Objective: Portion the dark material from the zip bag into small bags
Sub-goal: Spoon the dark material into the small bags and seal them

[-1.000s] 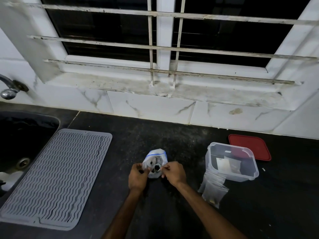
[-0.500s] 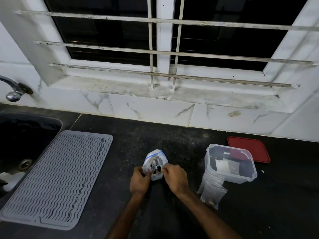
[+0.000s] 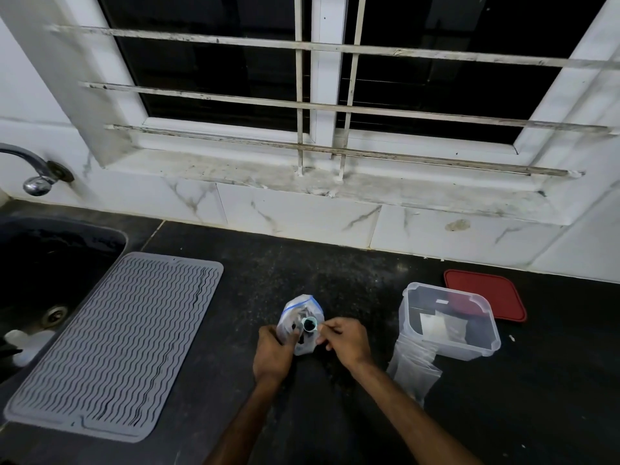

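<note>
A clear zip bag (image 3: 302,310) with a blue seal line stands on the black counter, holding dark material. My left hand (image 3: 273,352) grips its left side. My right hand (image 3: 345,340) pinches a small pale scoop (image 3: 309,324) filled with dark material at the bag's mouth. A pile of small clear bags (image 3: 414,370) lies on the counter to the right, leaning against a clear plastic box (image 3: 448,322).
A red lid (image 3: 486,290) lies behind the clear box. A grey ribbed drying mat (image 3: 114,344) sits to the left, beside a dark sink (image 3: 40,263) with a tap (image 3: 37,176). The tiled wall and barred window stand behind the counter.
The view has tilted slightly, so everything sits a little lower in frame. My hands stay at the zip bag; the scoop of dark material now shows more clearly at the bag's mouth.
</note>
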### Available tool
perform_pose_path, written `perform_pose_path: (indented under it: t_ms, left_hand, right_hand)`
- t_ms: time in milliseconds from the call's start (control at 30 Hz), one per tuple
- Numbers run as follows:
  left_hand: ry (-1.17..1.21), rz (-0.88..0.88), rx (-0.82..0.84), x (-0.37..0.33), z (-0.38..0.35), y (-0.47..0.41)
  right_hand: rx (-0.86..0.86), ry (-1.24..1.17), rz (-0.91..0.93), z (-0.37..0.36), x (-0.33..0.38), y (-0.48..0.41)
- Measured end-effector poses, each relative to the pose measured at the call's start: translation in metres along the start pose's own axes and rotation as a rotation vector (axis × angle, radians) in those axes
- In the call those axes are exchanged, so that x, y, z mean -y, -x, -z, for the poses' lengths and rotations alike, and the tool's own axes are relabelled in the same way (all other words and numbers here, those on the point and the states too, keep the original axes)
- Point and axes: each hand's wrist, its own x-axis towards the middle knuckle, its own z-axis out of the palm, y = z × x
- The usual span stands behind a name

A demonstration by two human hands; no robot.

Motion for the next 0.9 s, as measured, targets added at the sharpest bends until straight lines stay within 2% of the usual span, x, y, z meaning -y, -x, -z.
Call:
perform_pose_path:
  t_ms: [100, 167, 233, 333, 433, 600, 900]
  left_hand:
    - [0.001, -0.140, -0.209, -0.005, 0.001, 0.012]
    - [-0.009, -0.311, -0.256, -0.014, 0.000, 0.025]
    - [-0.033, -0.460, -0.102, -0.023, -0.010, 0.039]
    - [-0.275, -0.687, 0.247, -0.033, -0.038, 0.062]
    - [-0.514, -0.824, 0.413, -0.054, -0.065, 0.089]
    - [-0.674, -0.858, 0.475, -0.070, -0.103, 0.110]
    - [-0.713, -0.709, 0.418, -0.064, -0.132, 0.104]
  right_hand:
    - [0.008, -0.112, 0.007, 0.015, 0.012, 0.009]
    - [0.009, -0.186, 0.017, 0.034, 0.018, 0.016]
    - [-0.002, -0.264, 0.028, 0.060, 0.017, 0.025]
    - [-0.053, -0.281, 0.022, 0.106, 0.009, 0.040]
    - [-0.141, -0.218, 0.019, 0.153, -0.007, 0.055]
    - [-0.215, -0.191, -0.030, 0.197, -0.042, 0.076]
    - [-0.113, -0.137, -0.002, 0.209, -0.074, 0.079]
